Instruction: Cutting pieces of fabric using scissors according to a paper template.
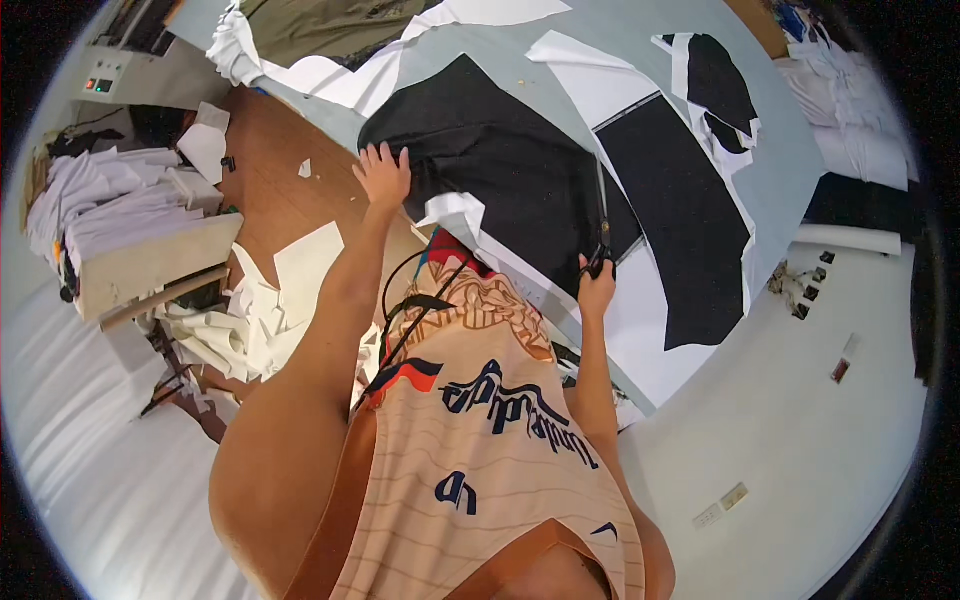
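Observation:
Black fabric [490, 165] lies spread over the near part of the table, with a few soft creases across it. My left hand [385, 178] rests flat at its left edge, fingers spread. At the right edge of that fabric, my right hand [596, 285] grips a pair of scissors [604, 225] by the dark handles. Their long blades point away from me along the cloth; whether they are apart I cannot tell. Right of the scissors lies another black fabric piece [680, 210] on white paper [640, 330]. A crumpled white scrap [455, 215] sits at the front fabric's near edge.
Farther right are smaller black pieces [718, 80] with white strips. Olive fabric [330, 28] lies at the table's [480, 75] far left. Left of me, paper scraps [270, 310] litter the brown floor [270, 170], near a bin of white cloth [150, 240]. A wall [780, 430] stands at right.

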`<state>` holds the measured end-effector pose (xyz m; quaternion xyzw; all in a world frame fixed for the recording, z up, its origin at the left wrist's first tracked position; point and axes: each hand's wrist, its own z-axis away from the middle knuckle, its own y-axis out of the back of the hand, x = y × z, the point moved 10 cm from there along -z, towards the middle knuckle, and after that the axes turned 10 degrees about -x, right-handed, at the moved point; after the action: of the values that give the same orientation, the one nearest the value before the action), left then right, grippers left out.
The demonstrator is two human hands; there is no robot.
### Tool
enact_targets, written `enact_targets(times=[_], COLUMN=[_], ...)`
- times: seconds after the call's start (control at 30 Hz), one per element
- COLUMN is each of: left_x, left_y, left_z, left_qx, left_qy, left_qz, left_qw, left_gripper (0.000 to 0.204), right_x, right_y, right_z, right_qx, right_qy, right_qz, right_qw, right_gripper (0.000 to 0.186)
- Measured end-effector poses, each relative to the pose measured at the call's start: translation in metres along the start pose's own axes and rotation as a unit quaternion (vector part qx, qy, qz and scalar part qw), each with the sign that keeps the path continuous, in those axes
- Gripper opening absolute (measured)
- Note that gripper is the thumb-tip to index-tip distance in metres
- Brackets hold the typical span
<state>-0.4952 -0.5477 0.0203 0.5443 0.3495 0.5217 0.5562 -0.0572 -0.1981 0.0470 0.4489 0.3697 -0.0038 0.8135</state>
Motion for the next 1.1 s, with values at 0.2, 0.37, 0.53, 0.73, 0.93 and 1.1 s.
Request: enact_targets(times=[0.2,0.37,0.53,0.73,0.93,1.1], left_x=[0.131,0.243,0.282,0.222,0.166,0.041], left_y=[-0.026,-0.053,-0.020,-0.013,-0.040,-0.034], left_z=[-0.054,-0.151,-0.205,-0.115,-0.134,-0.160], left_qx=[-0.044,-0.001,0.063,0.010,0.040,0.141], left_qy=[-0.334,-0.464,-0.454,-0.336,-0.323,-0.085], left_qz=[-0.030,0.019,0.081,0.091,0.072,0.150], left_qw=[0.941,0.886,0.885,0.937,0.943,0.975], left_gripper=[0.075,0.081,0.076,0.081,0.080,0.050], right_x=[0.029,0.032,0.012,0.040,0.046,0.054], right_y=[0.025,0.035,0.037,0.049,0.058,0.039], right_z=[-0.013,-0.046,-0.034,0.081,0.171,0.172], right_qx=[0.087,0.069,0.036,0.003,-0.048,-0.036], right_qy=[-0.134,-0.144,-0.158,-0.221,-0.209,-0.212], right_qz=[0.054,0.064,-0.110,-0.110,-0.158,-0.193], right_qw=[0.986,0.985,0.981,0.969,0.964,0.957], right_gripper=[0.051,0.048,0.020,0.014,0.023,0.012])
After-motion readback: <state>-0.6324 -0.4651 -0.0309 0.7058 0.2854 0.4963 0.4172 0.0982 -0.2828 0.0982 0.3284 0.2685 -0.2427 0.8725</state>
